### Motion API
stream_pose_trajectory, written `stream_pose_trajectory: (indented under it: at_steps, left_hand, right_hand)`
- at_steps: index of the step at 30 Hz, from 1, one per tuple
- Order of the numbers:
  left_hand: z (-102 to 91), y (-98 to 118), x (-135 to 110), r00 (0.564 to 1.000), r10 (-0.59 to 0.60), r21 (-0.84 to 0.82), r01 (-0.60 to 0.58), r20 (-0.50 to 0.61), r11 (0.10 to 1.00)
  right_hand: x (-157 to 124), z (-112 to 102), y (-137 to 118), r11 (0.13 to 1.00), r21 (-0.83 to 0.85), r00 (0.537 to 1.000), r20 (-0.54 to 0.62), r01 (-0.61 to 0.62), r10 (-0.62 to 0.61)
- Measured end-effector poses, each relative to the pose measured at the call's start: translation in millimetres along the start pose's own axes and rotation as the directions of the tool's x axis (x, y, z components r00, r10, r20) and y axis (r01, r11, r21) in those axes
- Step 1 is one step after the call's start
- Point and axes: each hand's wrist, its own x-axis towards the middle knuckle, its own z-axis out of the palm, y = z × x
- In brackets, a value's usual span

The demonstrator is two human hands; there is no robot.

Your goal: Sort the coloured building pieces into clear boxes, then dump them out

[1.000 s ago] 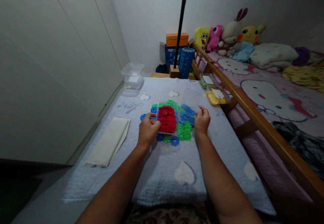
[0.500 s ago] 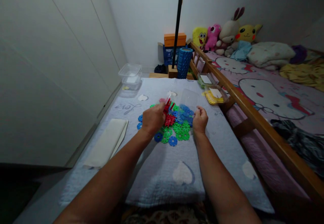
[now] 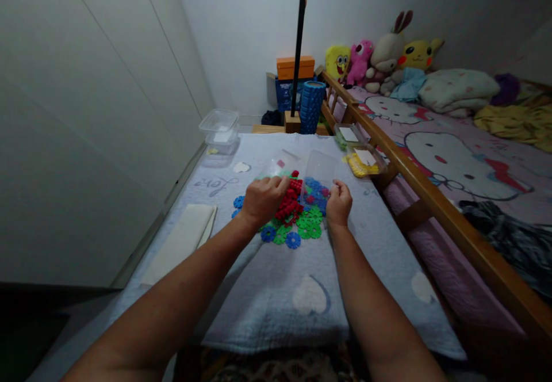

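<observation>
A pile of flat plastic snowflake pieces lies on a pale blue quilt (image 3: 276, 290): red ones (image 3: 290, 202), green ones (image 3: 308, 226) and blue ones (image 3: 317, 189). My left hand (image 3: 262, 199) is closed on a clear plastic container (image 3: 280, 166) that is tipped over, with the red pieces spilling from it. My right hand (image 3: 338, 203) pinches the near edge of a second clear container (image 3: 321, 169) that rests over the blue pieces.
A folded cream cloth (image 3: 181, 243) lies at the left. Stacked clear tubs (image 3: 219, 129) stand at the far left corner. Two small tubs, one with yellow pieces (image 3: 364, 163), sit by the wooden bed rail (image 3: 431, 198). A black pole (image 3: 298, 42) and blue roller (image 3: 311, 99) stand beyond.
My left hand has tipped its container away from me, and the red pieces that filled it have tumbled onto the pile. My right hand has stayed about where it was.
</observation>
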Motion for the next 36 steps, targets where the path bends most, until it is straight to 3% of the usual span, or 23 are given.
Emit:
stream_pose_trajectory:
  at_steps: [3, 6, 12, 14, 17, 21, 25, 29, 32, 34, 36]
  left_hand:
    - [-3.5, -17, 1, 0.994, -0.077, 0.009, 0.078, -0.077, 0.997]
    - [-7.7, -31, -2, 0.961, -0.185, -0.019, 0.185, -0.205, 0.983]
    - [-10.1, -45, -26, 0.797, -0.429, -0.245, 0.355, -0.425, 0.902]
    - [-7.8, -48, -34, 0.778, -0.431, -0.251, 0.352, -0.457, 0.902]
    - [-2.2, -50, -42, 0.830, -0.332, -0.197, 0.271, -0.448, 0.942]
    - [4.8, -49, -42, 0.931, -0.144, -0.176, 0.089, -0.336, 0.980]
    - [6.3, -53, -37, 0.938, -0.170, -0.152, 0.129, -0.303, 0.980]
    - [2.1, -52, -35, 0.876, -0.286, -0.212, 0.216, -0.388, 0.953]
    - [-4.0, -40, -37, 0.764, -0.444, -0.386, 0.275, -0.468, 0.881]
    - [-7.5, -27, -39, 0.692, -0.557, -0.532, 0.287, -0.459, 0.796]
    - [-8.9, -13, -43, 0.674, -0.636, -0.665, 0.283, -0.374, 0.691]
  right_hand:
    - [-2, 0, -6, 0.997, 0.002, 0.997, -0.005, -0.071, 0.071]
    - [-2, 0, -9, 0.995, 0.022, 0.995, -0.004, -0.095, 0.095]
    - [-6, 3, -12, 0.996, 0.057, 0.998, 0.002, -0.067, 0.067]
    - [-9, 5, -14, 0.997, 0.056, 0.999, 0.010, -0.050, 0.049]
    - [-13, 7, -15, 0.998, 0.054, 0.999, 0.023, -0.040, 0.039]
    - [-13, 7, -16, 0.997, 0.055, 0.998, 0.034, -0.051, 0.049]
    - [-12, 6, -17, 0.996, 0.057, 0.998, 0.028, -0.061, 0.060]
    - [-15, 7, -23, 0.997, 0.061, 0.998, 0.039, -0.054, 0.052]
    - [-21, 8, -29, 0.996, 0.078, 0.998, 0.051, -0.041, 0.037]
    - [-25, 9, -32, 0.993, 0.108, 0.996, 0.077, -0.052, 0.044]
    - [-28, 10, -34, 0.987, 0.145, 0.991, 0.123, -0.070, 0.052]
